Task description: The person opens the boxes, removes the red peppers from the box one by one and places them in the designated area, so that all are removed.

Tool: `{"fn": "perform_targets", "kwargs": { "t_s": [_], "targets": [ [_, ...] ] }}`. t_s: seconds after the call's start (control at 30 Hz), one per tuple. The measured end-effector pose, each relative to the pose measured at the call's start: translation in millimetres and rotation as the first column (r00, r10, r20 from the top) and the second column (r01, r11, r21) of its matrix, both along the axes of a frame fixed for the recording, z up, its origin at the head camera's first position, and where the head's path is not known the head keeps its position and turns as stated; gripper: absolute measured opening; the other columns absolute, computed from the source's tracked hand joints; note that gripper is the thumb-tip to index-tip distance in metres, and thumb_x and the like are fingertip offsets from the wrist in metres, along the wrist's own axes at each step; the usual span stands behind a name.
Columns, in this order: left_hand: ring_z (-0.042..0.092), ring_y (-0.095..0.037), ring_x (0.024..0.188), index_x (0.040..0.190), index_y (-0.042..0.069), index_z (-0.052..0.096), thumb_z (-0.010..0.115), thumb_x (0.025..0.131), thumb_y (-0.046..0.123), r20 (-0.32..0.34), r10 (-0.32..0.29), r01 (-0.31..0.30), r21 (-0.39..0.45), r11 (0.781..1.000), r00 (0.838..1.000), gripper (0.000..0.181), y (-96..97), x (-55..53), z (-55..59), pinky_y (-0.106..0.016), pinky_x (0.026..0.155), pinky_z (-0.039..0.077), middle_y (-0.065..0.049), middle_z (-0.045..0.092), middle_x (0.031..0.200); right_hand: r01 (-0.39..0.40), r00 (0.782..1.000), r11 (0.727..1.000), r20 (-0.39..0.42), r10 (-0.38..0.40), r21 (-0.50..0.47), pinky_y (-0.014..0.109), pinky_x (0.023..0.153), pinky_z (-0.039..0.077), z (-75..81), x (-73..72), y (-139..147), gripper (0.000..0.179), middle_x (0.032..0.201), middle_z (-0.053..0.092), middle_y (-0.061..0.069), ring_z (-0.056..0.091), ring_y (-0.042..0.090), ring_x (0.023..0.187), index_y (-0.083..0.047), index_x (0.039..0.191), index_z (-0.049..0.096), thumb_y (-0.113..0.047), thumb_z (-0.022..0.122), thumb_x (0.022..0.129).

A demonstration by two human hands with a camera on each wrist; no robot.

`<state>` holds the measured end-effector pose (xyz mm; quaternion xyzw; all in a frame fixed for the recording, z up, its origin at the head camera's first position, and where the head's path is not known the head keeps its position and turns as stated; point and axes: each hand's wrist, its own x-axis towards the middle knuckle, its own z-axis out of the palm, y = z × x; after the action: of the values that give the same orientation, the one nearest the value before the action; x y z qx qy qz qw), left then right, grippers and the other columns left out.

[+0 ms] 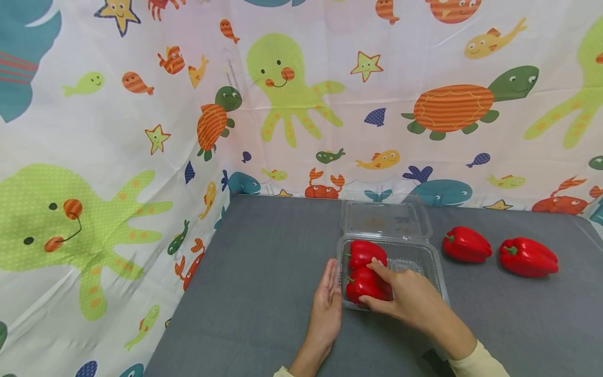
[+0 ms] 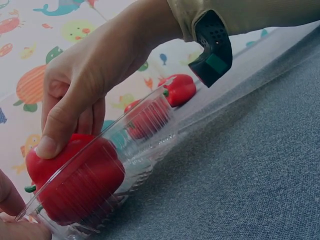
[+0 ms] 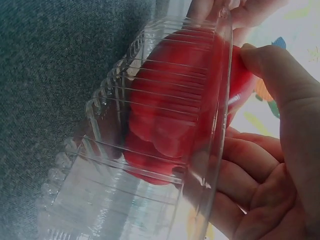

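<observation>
A clear plastic clamshell container (image 1: 440, 283) lies on the grey surface with its lid (image 1: 383, 217) folded back. At its left end are two red bell peppers, the far one (image 1: 366, 253) behind the near one (image 1: 365, 285). My right hand (image 1: 412, 298) reaches in from the right and grips the near bell pepper between thumb and fingers; in the left wrist view the thumb presses on its top. Along the container's left wall rests my left hand (image 1: 327, 303), its fingers extended. The right wrist view shows the peppers through the ribbed wall.
Two more red bell peppers, one nearer (image 1: 468, 245) and one farther right (image 1: 528, 257), lie to the right of the container. A curtain (image 1: 301, 131) printed with sea animals hangs behind and at the left of the grey tabletop (image 1: 245, 283).
</observation>
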<state>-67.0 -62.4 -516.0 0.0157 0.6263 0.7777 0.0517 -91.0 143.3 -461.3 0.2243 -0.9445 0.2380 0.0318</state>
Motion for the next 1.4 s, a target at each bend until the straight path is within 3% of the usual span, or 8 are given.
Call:
{"fn": "perform_targets", "kwargs": {
  "t_s": [0.4, 0.6, 0.83, 1.03, 1.4],
  "targets": [
    [0.022, -0.015, 0.161, 0.170, 0.022, 0.023, 0.046, 0.109, -0.003, 0.019, 0.003, -0.003, -0.001, 1.000, 1.000, 0.070, -1.3, 0.3, 2.4, -0.026, 0.121, 0.028, 0.003, 0.023, 0.176, -0.005, 1.000, 1.000, -0.030, 0.005, -0.004, 0.015, 0.054, 0.049, -0.6, -0.1, 0.2, 0.074, 0.063, 0.060, -0.016, 0.049, -0.005, 0.053, -0.009, 0.135, 0.072, -0.055, 0.089, 0.079],
    [0.021, -0.020, 0.162, 0.170, 0.018, 0.021, 0.044, 0.108, -0.004, 0.001, 0.003, -0.003, -0.004, 1.000, 1.000, 0.069, -1.9, 1.2, 0.8, -0.030, 0.123, 0.026, -0.002, 0.021, 0.176, -0.022, 0.999, 1.000, -0.029, 0.021, -0.022, 0.016, 0.055, 0.050, -0.7, -1.3, 2.5, 0.075, 0.063, 0.060, -0.016, 0.050, -0.005, 0.054, -0.009, 0.136, 0.071, -0.057, 0.087, 0.081],
    [0.022, -0.018, 0.161, 0.170, 0.019, 0.022, 0.044, 0.108, -0.004, 0.006, 0.008, -0.008, -0.011, 1.000, 1.000, 0.069, -1.2, 1.3, -0.1, -0.028, 0.122, 0.028, -0.001, 0.022, 0.176, -0.046, 0.998, 0.995, 0.029, 0.049, -0.088, 0.017, 0.059, 0.054, 3.4, -3.2, 8.1, 0.078, 0.082, 0.076, -0.009, 0.061, 0.000, 0.065, -0.006, 0.139, 0.069, -0.057, 0.085, 0.083],
    [0.022, -0.019, 0.161, 0.170, 0.020, 0.023, 0.044, 0.109, -0.003, 0.000, 0.006, -0.006, -0.015, 1.000, 1.000, 0.069, 0.2, 0.1, -0.6, -0.030, 0.123, 0.027, 0.000, 0.024, 0.175, -0.029, 0.997, 0.995, 0.066, 0.036, -0.098, 0.023, 0.067, 0.062, 5.0, -4.0, 11.7, 0.079, 0.093, 0.080, -0.005, 0.067, 0.001, 0.073, -0.007, 0.141, 0.068, -0.058, 0.085, 0.083],
    [0.023, -0.019, 0.161, 0.170, 0.018, 0.022, 0.044, 0.108, -0.005, -0.007, 0.005, -0.005, 0.004, 1.000, 1.000, 0.069, 0.4, -0.3, -1.4, -0.030, 0.123, 0.026, -0.002, 0.023, 0.175, -0.024, 0.996, 0.990, 0.082, 0.036, -0.140, 0.041, 0.079, 0.067, 4.4, -3.9, 14.4, 0.076, 0.115, 0.080, 0.006, 0.078, 0.023, 0.098, -0.009, 0.140, 0.068, -0.058, 0.084, 0.084]
  ]
}}
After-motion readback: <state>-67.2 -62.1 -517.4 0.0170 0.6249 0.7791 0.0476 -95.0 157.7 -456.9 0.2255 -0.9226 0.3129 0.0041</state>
